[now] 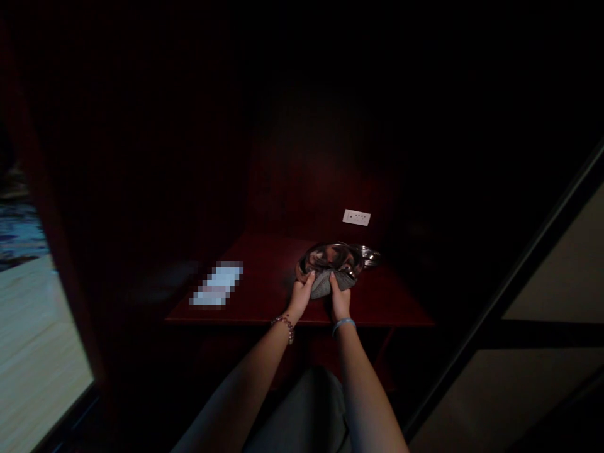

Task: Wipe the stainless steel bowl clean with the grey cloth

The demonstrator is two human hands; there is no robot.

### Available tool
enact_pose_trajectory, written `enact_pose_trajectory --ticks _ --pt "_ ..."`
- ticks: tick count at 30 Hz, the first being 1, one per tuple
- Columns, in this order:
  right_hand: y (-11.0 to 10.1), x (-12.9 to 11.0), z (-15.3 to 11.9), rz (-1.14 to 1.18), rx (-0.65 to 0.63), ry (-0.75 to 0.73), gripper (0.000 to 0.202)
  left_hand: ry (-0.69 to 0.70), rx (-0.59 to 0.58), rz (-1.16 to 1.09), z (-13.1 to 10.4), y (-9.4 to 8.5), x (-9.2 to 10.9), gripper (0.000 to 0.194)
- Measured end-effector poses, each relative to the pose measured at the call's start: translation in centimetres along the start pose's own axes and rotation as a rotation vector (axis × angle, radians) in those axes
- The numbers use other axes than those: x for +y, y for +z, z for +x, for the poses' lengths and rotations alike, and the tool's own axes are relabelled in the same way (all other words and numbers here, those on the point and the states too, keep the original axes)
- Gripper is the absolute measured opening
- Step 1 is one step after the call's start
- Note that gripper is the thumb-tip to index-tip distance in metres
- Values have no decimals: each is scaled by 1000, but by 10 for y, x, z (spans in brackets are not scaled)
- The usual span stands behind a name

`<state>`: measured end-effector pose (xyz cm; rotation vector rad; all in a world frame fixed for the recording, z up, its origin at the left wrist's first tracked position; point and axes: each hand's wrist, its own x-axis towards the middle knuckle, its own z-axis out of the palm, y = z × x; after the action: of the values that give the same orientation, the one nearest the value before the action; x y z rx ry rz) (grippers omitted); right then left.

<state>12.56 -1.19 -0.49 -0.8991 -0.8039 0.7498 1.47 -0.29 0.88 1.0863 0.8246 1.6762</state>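
A shiny round metal bowl [330, 255] is tilted toward me above the dark red shelf. A grey cloth [321, 285] is folded over its near edge. My left hand [301, 297] grips the near left part of the rim, thumb on top beside the cloth. With its thumb pressed on the cloth, my right hand [340, 298] pinches cloth and rim together a little further right. The fingers of both hands are hidden underneath. Just behind the bowl, to the right, another shiny metal vessel [371, 256] rests on the shelf, partly covered by the bowl.
The dark red shelf [264, 296] ends in a front edge near my wrists. A blurred-out pale rectangle [217, 284] lies on its left side. A white socket plate [356, 218] is on the back wall. At far left is a pale wooden surface [38, 333]; a dark frame slants along the right.
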Motion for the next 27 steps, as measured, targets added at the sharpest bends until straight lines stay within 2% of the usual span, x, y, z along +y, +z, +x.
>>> enact_pose_trajectory --ticks 4,6,8,12,13,15,20,22,27 --pt "2 -2 -4 -98 -95 -30 52 74 249 -25 1 -6 7 39" --pt "1 -2 -5 -127 -103 -42 51 118 316 -27 2 -7 9 40" --pt "0 -1 -3 -110 -73 -50 53 130 238 2 1 -7 7 41" --pt "-2 3 2 1 -4 -19 61 104 -207 115 0 -2 -3 50" --pt "-3 3 3 23 6 -17 62 104 -264 152 0 -1 -5 48" --pt "-3 3 4 34 11 -22 62 115 -285 215 -1 0 -7 41" --pt "-2 1 2 -16 -38 -29 59 47 -206 236 1 -2 -6 45" --pt "-2 2 2 -22 -70 -23 57 16 -134 211 2 -3 -4 51" --pt "1 6 2 -33 -124 -40 54 56 56 114 3 -7 3 59"
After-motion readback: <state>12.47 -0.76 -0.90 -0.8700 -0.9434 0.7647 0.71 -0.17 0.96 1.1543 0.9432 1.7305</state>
